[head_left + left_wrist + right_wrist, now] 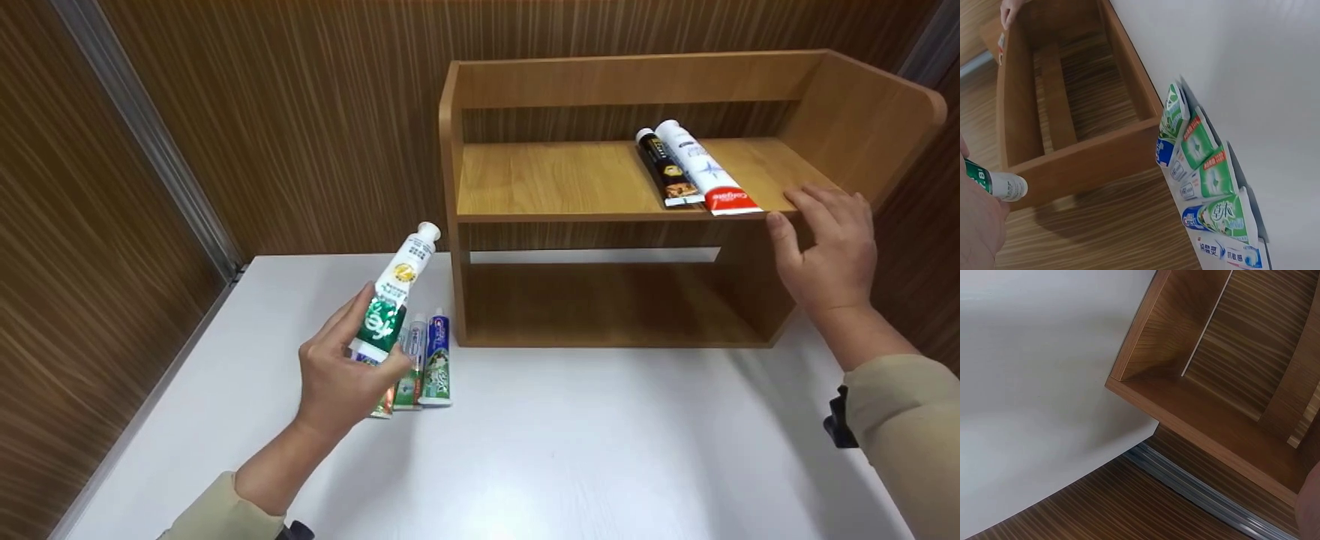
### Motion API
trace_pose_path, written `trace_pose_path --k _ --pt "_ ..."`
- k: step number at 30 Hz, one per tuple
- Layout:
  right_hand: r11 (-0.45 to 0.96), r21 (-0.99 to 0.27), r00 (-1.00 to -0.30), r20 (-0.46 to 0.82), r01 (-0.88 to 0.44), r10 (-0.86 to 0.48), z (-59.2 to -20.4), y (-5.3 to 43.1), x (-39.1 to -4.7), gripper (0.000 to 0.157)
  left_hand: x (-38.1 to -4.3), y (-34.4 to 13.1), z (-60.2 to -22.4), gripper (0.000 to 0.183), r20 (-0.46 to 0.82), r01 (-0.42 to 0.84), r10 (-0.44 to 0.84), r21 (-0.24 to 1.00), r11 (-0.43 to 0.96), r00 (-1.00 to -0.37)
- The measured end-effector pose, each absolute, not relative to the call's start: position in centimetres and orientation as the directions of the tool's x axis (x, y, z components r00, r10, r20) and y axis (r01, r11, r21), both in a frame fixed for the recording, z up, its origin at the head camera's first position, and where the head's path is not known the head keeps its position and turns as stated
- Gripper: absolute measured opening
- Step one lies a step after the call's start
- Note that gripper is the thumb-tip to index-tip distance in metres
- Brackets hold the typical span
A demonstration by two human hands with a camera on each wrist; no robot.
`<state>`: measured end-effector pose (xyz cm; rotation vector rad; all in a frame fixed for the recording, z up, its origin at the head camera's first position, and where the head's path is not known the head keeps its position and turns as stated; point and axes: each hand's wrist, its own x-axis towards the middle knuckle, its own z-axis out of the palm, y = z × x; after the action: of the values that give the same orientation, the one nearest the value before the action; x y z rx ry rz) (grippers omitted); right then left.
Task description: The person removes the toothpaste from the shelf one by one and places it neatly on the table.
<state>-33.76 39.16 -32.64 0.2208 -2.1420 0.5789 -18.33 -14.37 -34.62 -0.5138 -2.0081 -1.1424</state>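
Note:
My left hand (337,367) grips a white and green toothpaste tube (386,315) between thumb and fingers, raised in front of the shelf's left side with its white cap pointing up and away. In the left wrist view the capped end of this tube (1008,187) shows beside the hand. At the right end of the upper shelf, my right hand (836,251) touches the front edge, fingers loosely bent and nothing held. Left of it, a white and red Colgate toothpaste tube (705,169) lies alongside a black toothpaste tube (666,169), both with caps toward the back.
A two-level wooden shelf (551,217) stands on the white table (525,435). Several toothpaste tubes (1221,216) lie in a row on the table by its left side, partly behind my left hand in the head view. Wood-grain walls (315,112) enclose the table.

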Motion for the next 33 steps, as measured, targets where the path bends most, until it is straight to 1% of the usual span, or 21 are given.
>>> trace_pose_path --k 6,13,19,28,33 --pt "0.876 -0.326 -0.598 0.800 -0.356 0.054 -32.7 39.2 -33.7 0.043 -20.5 -16.8 -37.0 0.079 0.773 0.645 -0.032 0.550 0.530 -0.633" --pt "0.874 -0.316 -0.580 0.813 -0.370 0.048 -32.7 39.3 -33.8 0.042 -21.0 -18.6 -37.5 0.076 0.755 0.613 -0.045 0.564 0.554 -0.654" --pt "0.876 -0.327 -0.603 0.796 -0.354 0.054 -32.7 39.1 -33.8 0.042 -21.4 -20.2 -38.0 0.076 0.738 0.578 -0.078 0.585 0.568 -0.670" --pt "0.880 -0.331 -0.615 0.787 -0.341 0.058 -32.7 39.3 -33.7 0.043 -22.1 -22.0 -38.9 0.075 0.699 0.526 -0.118 0.627 0.575 -0.705" --pt "0.881 -0.331 -0.620 0.783 -0.337 0.057 -32.8 39.3 -33.8 0.043 -22.1 -22.7 -39.4 0.077 0.683 0.486 -0.134 0.630 0.605 -0.718"
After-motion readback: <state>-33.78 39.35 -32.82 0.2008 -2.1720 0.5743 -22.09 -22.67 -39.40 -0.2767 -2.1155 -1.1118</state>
